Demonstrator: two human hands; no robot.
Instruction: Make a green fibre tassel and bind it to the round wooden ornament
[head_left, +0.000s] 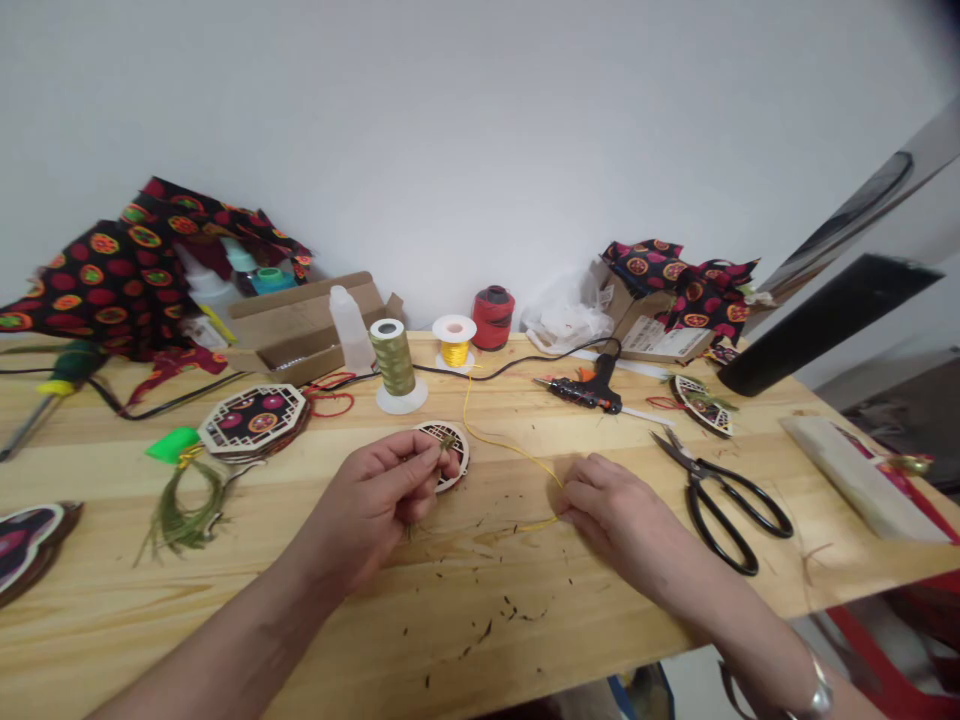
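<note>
My left hand (394, 485) is closed in a pinch on an olive-green tassel (447, 443), whose top sticks out past the fingertips; the rest is mostly hidden in the hand. Directly behind it, a round wooden lattice ornament (459, 462) lies partly covered by my fingers. My right hand (611, 505) pinches a thin yellow cord (510, 445) close to the tabletop. The cord runs back to a white spool of yellow cord (454, 352), and a short end lies to the left of my right fingers. Black-handled scissors (724, 490) rest open to the right of this hand.
On the wooden table (300, 650) stand an olive thread cone (392, 362) and a red thread spool (493, 318). A glue gun (589, 388) with a black cable lies behind my right hand. Leftward are an octagonal ornament (259, 420), a green tassel (184, 505) and a screwdriver (52, 390).
</note>
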